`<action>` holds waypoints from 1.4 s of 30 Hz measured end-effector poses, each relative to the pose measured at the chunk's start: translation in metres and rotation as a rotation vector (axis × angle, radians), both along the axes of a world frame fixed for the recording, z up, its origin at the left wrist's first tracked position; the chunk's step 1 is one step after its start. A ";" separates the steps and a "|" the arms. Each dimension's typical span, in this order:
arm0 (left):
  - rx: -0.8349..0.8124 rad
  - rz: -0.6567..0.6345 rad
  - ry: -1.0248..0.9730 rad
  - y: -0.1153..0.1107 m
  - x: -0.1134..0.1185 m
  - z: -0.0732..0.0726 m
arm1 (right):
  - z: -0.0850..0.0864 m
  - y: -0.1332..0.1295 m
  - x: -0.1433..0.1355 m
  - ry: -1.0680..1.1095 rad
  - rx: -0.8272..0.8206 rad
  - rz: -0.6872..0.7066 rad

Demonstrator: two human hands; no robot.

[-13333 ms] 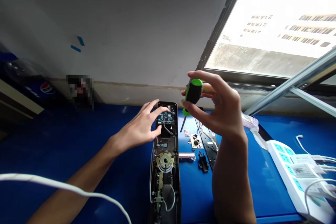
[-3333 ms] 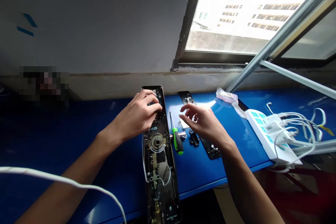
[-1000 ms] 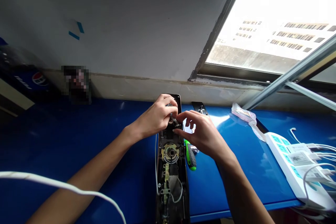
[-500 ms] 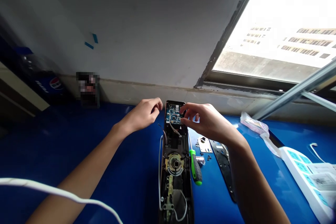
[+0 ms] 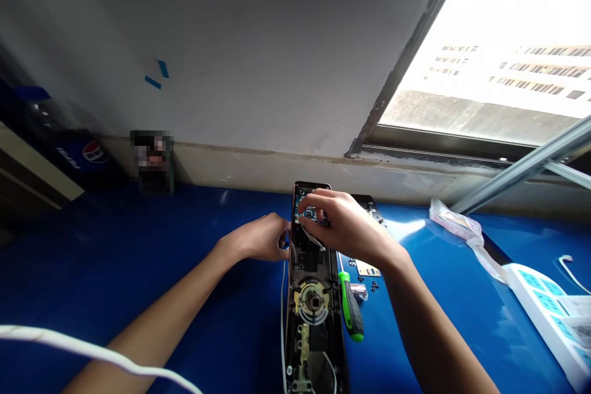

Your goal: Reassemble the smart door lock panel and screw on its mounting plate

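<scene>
A long black housing [image 5: 295, 271] lies open on the blue table, with a blue circuit board [image 5: 308, 213] at its far end and a round metal part [image 5: 313, 301] midway along. My left hand [image 5: 265, 237] is at the housing's left edge, fingers bent; whether they pinch a thin wire there is hidden. Over the circuit board is my right hand [image 5: 330, 215], thumb and fingers apart and curved, the tips near the board's left side. A white cable [image 5: 313, 239] runs below the board. Beside the housing on the right lies a green and black screwdriver [image 5: 351, 308].
Right of the housing lie a metal plate [image 5: 368, 269], small screws [image 5: 374, 286] and a black panel [image 5: 367, 200]. A white power strip [image 5: 530, 301] and a plastic packet [image 5: 455, 221] are farther right. A white cable [image 5: 106, 354] crosses the lower left; a bottle [image 5: 69, 135] stands back left.
My left hand has come down to the housing's left edge. My right hand has moved left over the circuit board. The view has shifted slightly.
</scene>
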State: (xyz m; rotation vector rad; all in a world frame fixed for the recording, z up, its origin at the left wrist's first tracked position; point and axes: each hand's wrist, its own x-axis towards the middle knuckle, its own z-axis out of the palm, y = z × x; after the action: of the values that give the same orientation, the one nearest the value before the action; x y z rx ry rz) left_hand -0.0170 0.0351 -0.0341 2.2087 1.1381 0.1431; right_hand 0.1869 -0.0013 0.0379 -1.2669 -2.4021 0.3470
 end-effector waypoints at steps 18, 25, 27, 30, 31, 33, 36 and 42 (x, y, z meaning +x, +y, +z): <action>-0.152 0.064 -0.428 -0.008 -0.022 0.066 | 0.004 -0.003 0.009 0.038 0.014 0.107; -0.054 0.090 -0.531 -0.012 -0.009 0.059 | 0.001 -0.005 0.002 0.085 -0.004 0.072; -0.062 0.118 -0.551 -0.012 -0.008 0.058 | -0.001 -0.005 0.001 0.076 -0.004 0.053; -0.071 0.167 -0.553 -0.011 -0.008 0.057 | -0.002 -0.006 0.004 0.039 -0.015 0.048; -0.066 0.174 -0.545 -0.011 -0.008 0.057 | -0.001 -0.006 0.005 0.023 -0.019 0.057; -0.056 0.175 -0.527 -0.011 -0.007 0.056 | 0.001 -0.007 0.007 -0.003 -0.011 0.078; -0.051 0.181 -0.509 -0.012 -0.007 0.056 | 0.001 -0.006 0.007 -0.007 0.030 0.092; -0.049 0.193 -0.496 -0.013 -0.011 0.063 | -0.007 -0.003 -0.002 0.000 0.067 0.040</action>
State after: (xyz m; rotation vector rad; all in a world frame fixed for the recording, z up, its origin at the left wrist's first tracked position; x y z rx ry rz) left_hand -0.0284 0.0225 0.0293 1.8663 1.0496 0.6948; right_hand 0.1850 -0.0046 0.0314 -1.1907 -2.4213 0.2751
